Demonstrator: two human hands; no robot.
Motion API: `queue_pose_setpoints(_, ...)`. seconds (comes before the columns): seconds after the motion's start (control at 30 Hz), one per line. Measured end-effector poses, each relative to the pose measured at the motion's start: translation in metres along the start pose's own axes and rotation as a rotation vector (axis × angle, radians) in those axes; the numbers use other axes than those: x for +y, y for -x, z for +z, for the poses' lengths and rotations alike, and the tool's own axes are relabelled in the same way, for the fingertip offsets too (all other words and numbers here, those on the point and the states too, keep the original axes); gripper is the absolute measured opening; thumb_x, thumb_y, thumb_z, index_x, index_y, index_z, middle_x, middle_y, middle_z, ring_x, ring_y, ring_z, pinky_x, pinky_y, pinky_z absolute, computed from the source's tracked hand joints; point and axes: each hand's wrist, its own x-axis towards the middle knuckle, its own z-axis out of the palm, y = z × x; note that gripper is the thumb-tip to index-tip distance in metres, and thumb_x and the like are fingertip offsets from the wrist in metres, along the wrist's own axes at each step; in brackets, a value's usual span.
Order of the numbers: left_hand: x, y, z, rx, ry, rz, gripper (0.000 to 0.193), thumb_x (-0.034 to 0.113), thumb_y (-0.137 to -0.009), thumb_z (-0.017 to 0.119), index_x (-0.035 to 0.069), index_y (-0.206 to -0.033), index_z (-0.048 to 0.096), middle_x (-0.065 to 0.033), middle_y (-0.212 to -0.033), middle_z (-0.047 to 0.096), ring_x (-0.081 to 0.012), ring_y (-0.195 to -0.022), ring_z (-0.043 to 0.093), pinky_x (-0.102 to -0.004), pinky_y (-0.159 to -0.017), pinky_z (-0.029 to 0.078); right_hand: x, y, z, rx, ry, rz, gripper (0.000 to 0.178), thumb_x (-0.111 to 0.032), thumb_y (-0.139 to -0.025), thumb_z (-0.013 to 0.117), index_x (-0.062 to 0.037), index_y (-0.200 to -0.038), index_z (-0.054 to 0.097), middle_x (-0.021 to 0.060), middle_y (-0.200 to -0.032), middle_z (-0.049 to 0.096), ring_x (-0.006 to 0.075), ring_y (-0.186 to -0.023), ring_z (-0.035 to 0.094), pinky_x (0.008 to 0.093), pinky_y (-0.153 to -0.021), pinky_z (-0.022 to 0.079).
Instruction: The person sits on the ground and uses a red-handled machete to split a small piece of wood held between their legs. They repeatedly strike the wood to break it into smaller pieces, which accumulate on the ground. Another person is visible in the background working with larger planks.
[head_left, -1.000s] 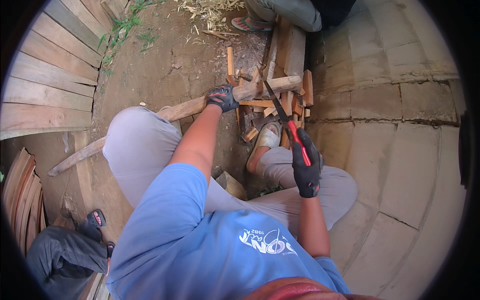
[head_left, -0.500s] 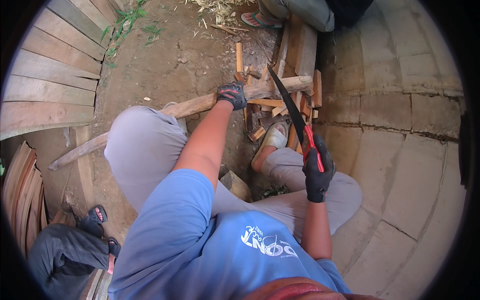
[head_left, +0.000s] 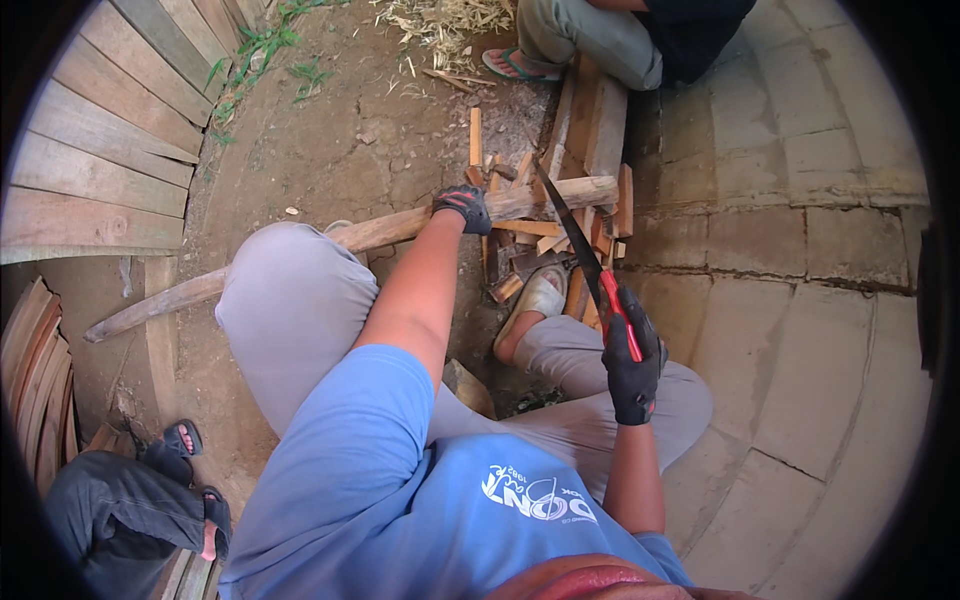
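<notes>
My left hand (head_left: 463, 207), in a black and red glove, is closed around a long, rough wooden pole (head_left: 390, 230). The pole slants across in front of me; its thick end lies at the right over some wood scraps, and its thin end reaches low to the left past my knee. In my right hand (head_left: 634, 358), also gloved, is the red handle of a handsaw (head_left: 580, 240). The dark, tapering blade points up and away, crossing the pole near its thick end. From this view I cannot tell whether its teeth touch the wood.
Several cut wood pieces (head_left: 515, 262) lie around my sandalled foot. A thick beam (head_left: 598, 115) runs away toward a seated person (head_left: 600, 42). A block wall (head_left: 760, 330) stands at right, wooden boards (head_left: 110, 150) at left. Another person's legs (head_left: 130, 510) show at lower left.
The saw and my right hand have shifted slightly down relative to the pole. My left hand keeps its grip on the pole. The whole view has tilted a little.
</notes>
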Motion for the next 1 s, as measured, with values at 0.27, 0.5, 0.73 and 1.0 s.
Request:
queue_pose_setpoints(0.27,-0.002,-0.004,-0.005,-0.085,-0.022,-0.022,0.067,0.035,-0.075,0.074,0.007,-0.136,0.068,-0.0211,-0.135,0.071,-0.036,-0.123,0.07,-0.0457,-0.103,0.057,-0.029,-0.012,-0.003,-0.043,-0.074,0.144,0.042,-0.026,-0.105,0.065,-0.0067,-0.142,0.07,0.0103,-0.111,0.079,0.0132,-0.071,0.064,0.0325,-0.071,0.054)
queue_pose_setpoints(0.5,-0.002,-0.006,-0.008,-0.115,-0.013,-0.025,0.063,0.037,-0.077,0.072,0.01,-0.135,0.069,-0.0194,-0.134,0.072,-0.035,-0.124,0.069,-0.0446,-0.106,0.055,-0.039,-0.018,-0.005,-0.016,-0.174,0.273,0.043,-0.026,-0.104,0.065,-0.008,-0.142,0.07,0.0112,-0.104,0.079,0.0129,-0.066,0.063,0.0322,-0.067,0.053)
queue_pose_setpoints(0.73,-0.001,0.005,0.003,0.103,0.004,-0.024,0.059,0.038,-0.079,0.071,0.008,-0.13,0.07,-0.0202,-0.13,0.073,-0.035,-0.122,0.07,-0.046,-0.104,0.057,-0.03,-0.026,-0.009,0.013,-0.149,0.269,0.04,-0.024,-0.104,0.065,-0.0072,-0.139,0.071,0.0141,-0.115,0.079,0.0248,-0.1,0.076,0.0371,-0.091,0.056)
queue_pose_setpoints(1.0,0.001,0.007,-0.01,-0.02,-0.025,-0.008,0.061,0.038,-0.079,0.07,0.009,-0.133,0.07,-0.0204,-0.13,0.073,-0.0363,-0.121,0.071,-0.0465,-0.103,0.057,-0.03,-0.023,0.001,-0.028,-0.146,0.101,0.039,-0.023,-0.103,0.067,-0.0074,-0.139,0.071,0.0157,-0.121,0.079,0.0268,-0.106,0.077,0.0387,-0.092,0.057)
